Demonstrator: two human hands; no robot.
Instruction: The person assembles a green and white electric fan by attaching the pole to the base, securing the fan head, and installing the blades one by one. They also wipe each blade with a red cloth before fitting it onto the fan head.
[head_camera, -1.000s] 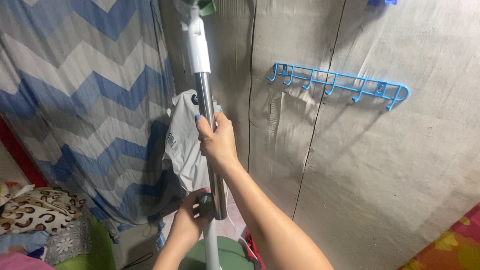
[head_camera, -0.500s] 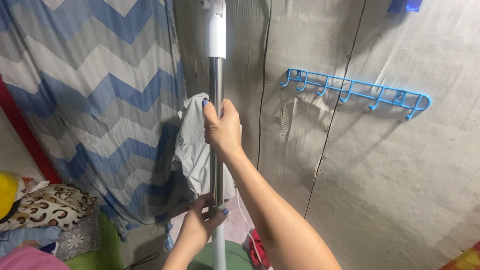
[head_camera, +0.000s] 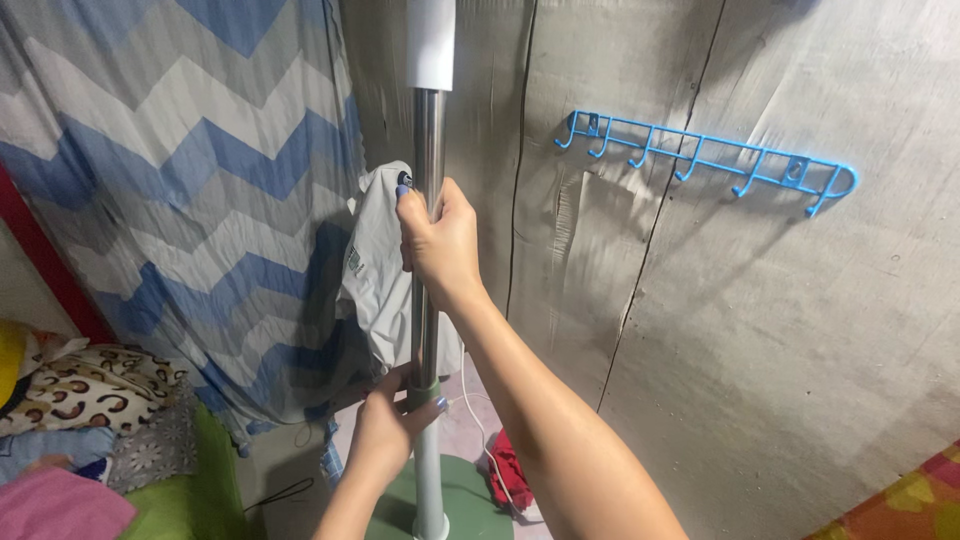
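Observation:
A stand-fan pole rises in front of me: a shiny metal tube (head_camera: 430, 140) with a white sleeve (head_camera: 432, 45) at the top and a pale lower tube (head_camera: 429, 485) set in a round green base (head_camera: 480, 505). My right hand (head_camera: 440, 245) is wrapped around the metal tube at mid-height. My left hand (head_camera: 392, 425) grips the green collar where the metal tube enters the lower tube. The fan head is out of view above.
A grey bag (head_camera: 378, 280) hangs behind the pole. A blue-and-white zigzag curtain (head_camera: 190, 180) covers the left. A blue hook rack (head_camera: 705, 160) is on the concrete wall. Cushions and cloths (head_camera: 80, 400) lie at lower left; a red cloth (head_camera: 508, 470) lies by the base.
The metal tube has slid down into the lower tube and the pole now stands upright. My left hand closed around the collar. The view shifted slightly.

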